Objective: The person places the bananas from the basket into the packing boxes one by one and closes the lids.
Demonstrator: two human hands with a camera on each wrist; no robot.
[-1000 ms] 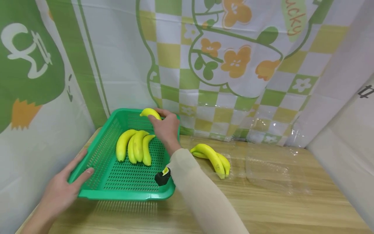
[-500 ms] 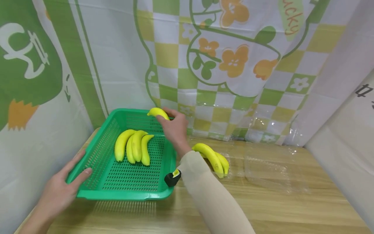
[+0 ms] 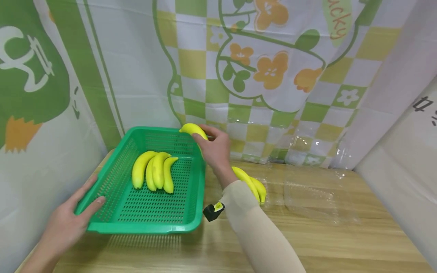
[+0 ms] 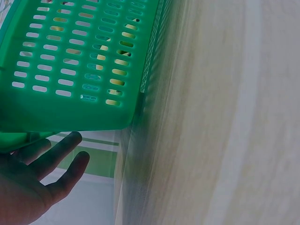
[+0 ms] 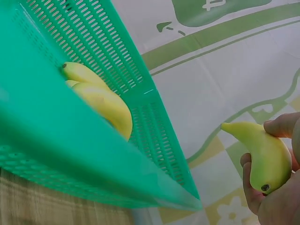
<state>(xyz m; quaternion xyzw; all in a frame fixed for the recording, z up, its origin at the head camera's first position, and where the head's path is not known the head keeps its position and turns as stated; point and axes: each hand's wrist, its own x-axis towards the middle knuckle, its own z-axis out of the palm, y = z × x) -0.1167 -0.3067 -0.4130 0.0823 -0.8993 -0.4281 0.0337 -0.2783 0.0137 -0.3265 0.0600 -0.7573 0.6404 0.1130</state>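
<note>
My right hand (image 3: pixel 216 148) pinches a yellow banana (image 3: pixel 193 129) between thumb and fingers, above the back right corner of a green plastic basket (image 3: pixel 146 228). In the right wrist view that banana (image 5: pixel 269 154) is beyond the basket's rim, its dark tip facing the camera. At the basket's left side, my left hand (image 3: pixel 69 216) holds the rim, thumb over the inner side. The left wrist view shows the left hand's fingers (image 4: pixel 56 157) spread beside the rim. Several bananas (image 3: pixel 158 170) lie side by side on the basket's floor.
On the wooden table (image 3: pixel 307 242), two more bananas (image 3: pixel 257 187) lie right of the basket, partly behind my right forearm. Clear plastic packaging (image 3: pixel 314 193) lies farther right. A printed curtain (image 3: pixel 273 72) stands close behind.
My right hand has moved right with the banana, from above the basket's inside to its back right corner. My left hand stays at the rim; the bananas inside lie as before.
</note>
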